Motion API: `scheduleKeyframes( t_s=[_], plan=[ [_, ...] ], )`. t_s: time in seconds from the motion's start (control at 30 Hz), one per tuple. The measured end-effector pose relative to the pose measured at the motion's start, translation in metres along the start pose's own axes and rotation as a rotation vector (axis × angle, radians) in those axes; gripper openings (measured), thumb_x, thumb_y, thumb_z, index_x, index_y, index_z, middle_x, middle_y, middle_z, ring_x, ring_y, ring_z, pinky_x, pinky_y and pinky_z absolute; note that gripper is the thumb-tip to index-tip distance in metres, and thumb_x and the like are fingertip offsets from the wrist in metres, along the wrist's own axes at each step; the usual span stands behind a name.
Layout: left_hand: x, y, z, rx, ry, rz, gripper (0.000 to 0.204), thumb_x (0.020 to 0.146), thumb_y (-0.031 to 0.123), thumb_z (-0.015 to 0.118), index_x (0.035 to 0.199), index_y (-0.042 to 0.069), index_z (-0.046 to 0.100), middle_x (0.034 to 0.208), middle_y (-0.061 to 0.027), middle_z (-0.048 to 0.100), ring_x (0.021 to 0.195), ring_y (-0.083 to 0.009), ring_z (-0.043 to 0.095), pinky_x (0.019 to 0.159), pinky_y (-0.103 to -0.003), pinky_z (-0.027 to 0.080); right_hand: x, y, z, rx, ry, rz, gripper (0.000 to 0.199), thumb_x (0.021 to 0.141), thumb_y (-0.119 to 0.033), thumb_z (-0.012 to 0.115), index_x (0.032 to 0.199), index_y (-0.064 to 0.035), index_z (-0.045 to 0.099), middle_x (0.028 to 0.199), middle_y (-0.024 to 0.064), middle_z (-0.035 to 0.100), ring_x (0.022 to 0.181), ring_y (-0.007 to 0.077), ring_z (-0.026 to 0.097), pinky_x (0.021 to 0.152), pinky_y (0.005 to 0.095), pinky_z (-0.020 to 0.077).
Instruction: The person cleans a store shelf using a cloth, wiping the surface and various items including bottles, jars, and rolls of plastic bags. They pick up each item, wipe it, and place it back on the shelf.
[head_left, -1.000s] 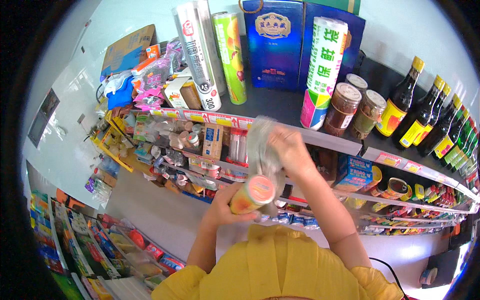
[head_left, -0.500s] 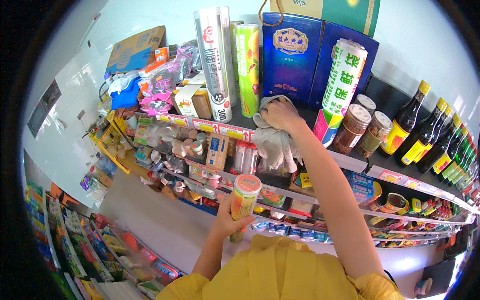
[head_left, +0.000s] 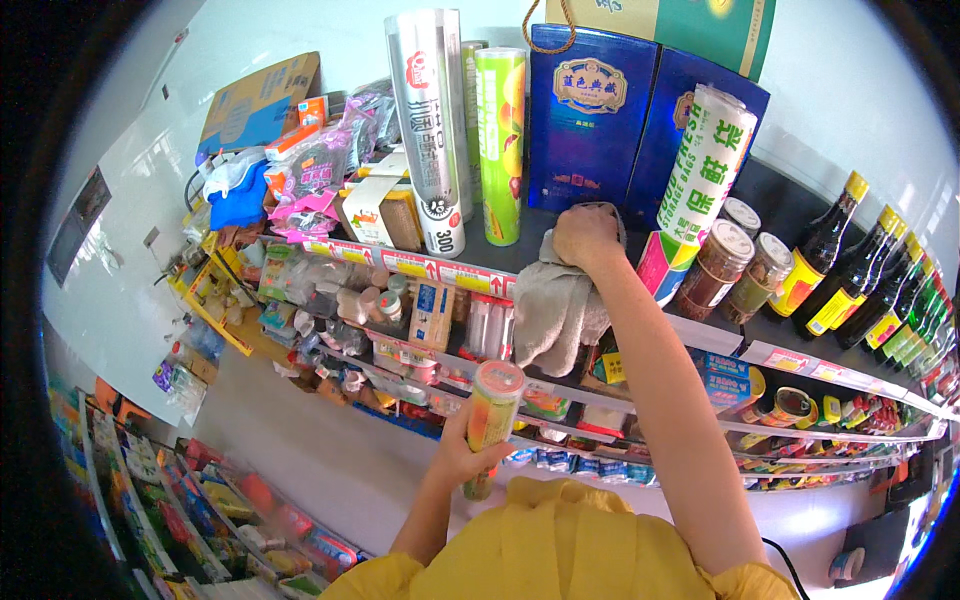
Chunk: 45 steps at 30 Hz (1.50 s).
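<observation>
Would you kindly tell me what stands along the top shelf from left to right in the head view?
Cardboard box → silver roll → green tube → right hand pressing a grey cloth → white-and-green roll → brown jars → dark sauce bottles.

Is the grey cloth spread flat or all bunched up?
Bunched up. The right hand presses the grey cloth on the top shelf, and the rest hangs crumpled over the shelf's front edge.

Top box (head_left: pixel 690 25) cut off by upper edge; sauce bottles (head_left: pixel 900 280) bend into dark rim at right. Lower-shelf goods (head_left: pixel 380 330) too small to tell; tube (head_left: pixel 488 420) bottom hidden in left hand (head_left: pixel 470 460). Cloth (head_left: pixel 555 315) partly covered by right hand (head_left: pixel 585 238).
</observation>
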<state>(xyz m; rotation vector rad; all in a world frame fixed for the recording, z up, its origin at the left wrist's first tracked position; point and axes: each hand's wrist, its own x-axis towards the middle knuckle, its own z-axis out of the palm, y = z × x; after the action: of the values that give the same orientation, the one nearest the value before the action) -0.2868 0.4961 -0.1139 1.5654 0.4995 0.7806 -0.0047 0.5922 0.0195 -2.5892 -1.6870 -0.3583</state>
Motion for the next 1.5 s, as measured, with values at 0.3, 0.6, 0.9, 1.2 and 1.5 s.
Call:
scheduleKeyframes(
  t_s=[0.3,0.6,0.9,1.2,1.5],
  plan=[
    [0.001,-0.024,0.001,-0.066,0.002,-0.017,0.052,0.064,0.019,0.074,0.107,0.002,0.05,0.096,-0.0065,0.056,0.087,-0.0144,0.052,0.076,-0.029,0.043,-0.011,-0.014,-0.005,0.004,0.115,-0.408,0.031,0.078,-0.023,0.046,0.091,-0.0031,0.066,0.104,0.0186,0.058,0.101,0.0335,0.05,0.087,0.0435,0.0373],
    [0.002,-0.019,0.008,-0.104,-0.027,-0.082,0.054,0.064,0.017,0.074,0.11,0.001,0.049,0.096,-0.0065,0.056,0.087,-0.0142,0.052,0.077,-0.029,0.043,-0.03,0.002,-0.007,0.005,0.016,-0.429,0.041,0.079,-0.035,0.048,0.1,-0.0024,0.062,0.112,0.0176,0.054,0.108,0.0334,0.044,0.09,0.0427,0.0354],
    [0.001,-0.028,0.004,-0.165,-0.019,-0.058,0.051,0.064,0.015,0.072,0.107,0.001,0.05,0.093,-0.0072,0.057,0.082,-0.0147,0.056,0.074,-0.029,0.045,-0.006,-0.004,0.008,0.041,0.119,-0.173,0.041,0.079,-0.033,0.049,0.096,0.0016,0.063,0.114,0.0232,0.051,0.105,0.0365,0.045,0.092,0.0418,0.0333],
    [0.048,0.04,0.01,-0.323,0.046,0.286,0.069,0.066,0.043,0.072,0.108,-0.003,0.044,0.08,-0.0126,0.056,0.064,-0.0201,0.057,0.053,-0.031,0.049,-0.023,0.005,0.003,0.46,0.143,-0.447,0.025,0.074,-0.019,0.049,0.081,-0.0004,0.064,0.096,0.0224,0.057,0.09,0.0392,0.053,0.081,0.0432,0.0429],
    [0.109,0.118,0.017,-0.314,0.23,0.562,0.071,0.077,0.051,0.057,0.118,-0.003,0.037,0.097,-0.0151,0.054,0.078,-0.0222,0.057,0.064,-0.034,0.05,-0.155,0.027,-0.053,1.095,0.554,-0.371,0.022,0.07,-0.003,0.04,0.084,0.0027,0.057,0.079,0.0194,0.055,0.071,0.0352,0.055,0.066,0.0375,0.0456]
  ],
)
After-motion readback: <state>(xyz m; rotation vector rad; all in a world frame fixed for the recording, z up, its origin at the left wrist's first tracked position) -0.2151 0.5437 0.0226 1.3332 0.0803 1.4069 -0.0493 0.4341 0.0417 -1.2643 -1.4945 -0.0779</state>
